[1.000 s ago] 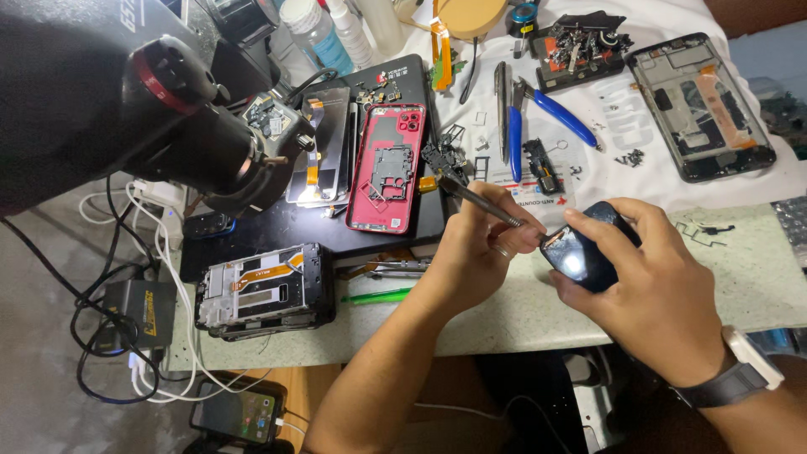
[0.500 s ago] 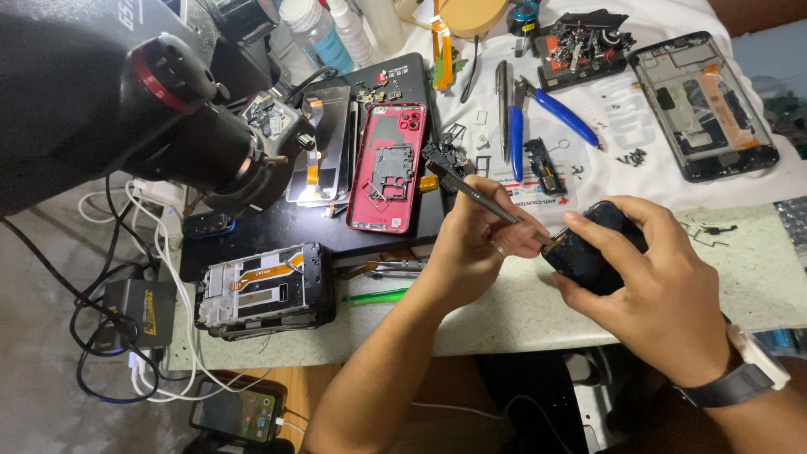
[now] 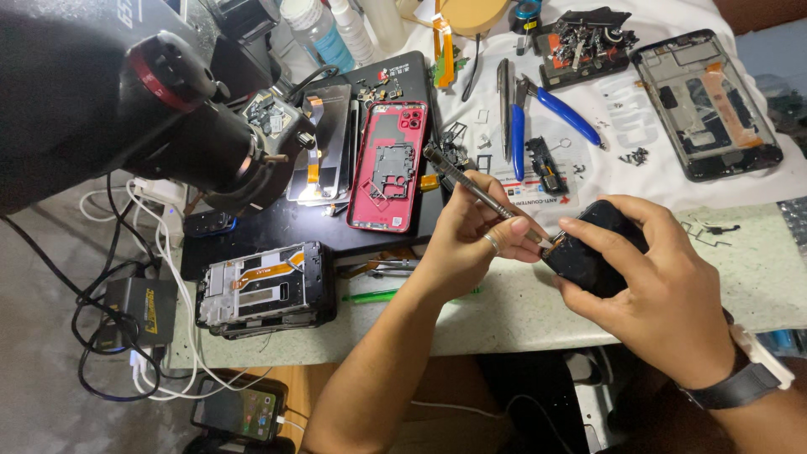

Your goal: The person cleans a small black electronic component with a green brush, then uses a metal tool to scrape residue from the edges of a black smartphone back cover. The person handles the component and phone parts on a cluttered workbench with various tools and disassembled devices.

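Since a second ago the dark phone [image 3: 593,252] tilted, mostly hidden inside the gripping right hand [image 3: 664,294]; left hand [image 3: 471,231] pinches the metal tool [image 3: 483,192].

Screwdriver [image 3: 471,187] in the left hand [image 3: 471,231]: knurled metal shaft, dull grey sheen. Dark device [image 3: 593,252] in the right hand [image 3: 651,286]: smooth black casing, slight gloss. Red phone frame [image 3: 388,168], left of centre: glossy red rim, matt grey metal inner plate. Pliers [image 3: 546,113], far side: blue rubbery handles. Worktop [image 3: 504,307]: pale, speckled, matt. Wristband [image 3: 740,382]: matt black.
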